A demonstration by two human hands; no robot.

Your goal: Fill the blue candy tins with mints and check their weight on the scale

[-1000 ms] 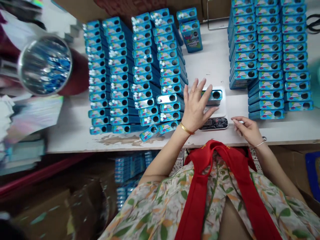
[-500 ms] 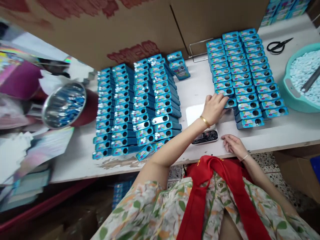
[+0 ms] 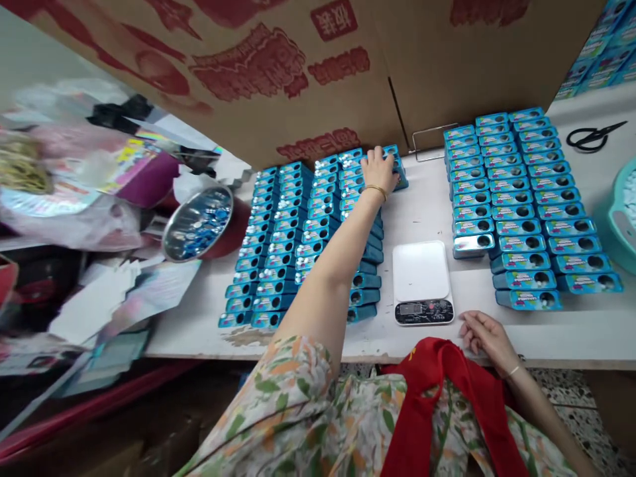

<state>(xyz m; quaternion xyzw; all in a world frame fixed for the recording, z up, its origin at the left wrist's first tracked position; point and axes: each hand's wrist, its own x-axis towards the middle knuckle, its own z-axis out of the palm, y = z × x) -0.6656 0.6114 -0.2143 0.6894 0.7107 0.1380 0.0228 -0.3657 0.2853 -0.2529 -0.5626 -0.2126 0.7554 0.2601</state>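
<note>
My left hand [image 3: 380, 171] reaches to the back of the table. Its fingers are closed around one of the small blue tins [image 3: 390, 150] standing by the cardboard; part of that tin is hidden under the hand. Beside the table's front edge, my right hand [image 3: 487, 336] rests with its fingers loosely bent and apart, and nothing shows in it. Just left of it lies a white kitchen scale [image 3: 421, 271] with a bare pan and a black display panel. A single blue tin [image 3: 474, 245] ends the nearest column of the right-hand group.
Rows of blue tins with white pellets on top [image 3: 275, 245] stand at left, more tins [image 3: 517, 212] at right. A metal bowl of small blue packets [image 3: 199, 225], black scissors [image 3: 593, 136] and a turquoise basin [image 3: 619, 222] flank them. A large cardboard box [image 3: 422, 59] walls the back.
My left hand has moved from the right-hand tins to a tin at the back, leaving a tin at that column's near end. The scale is uncovered. The right hand stays by the edge.
</note>
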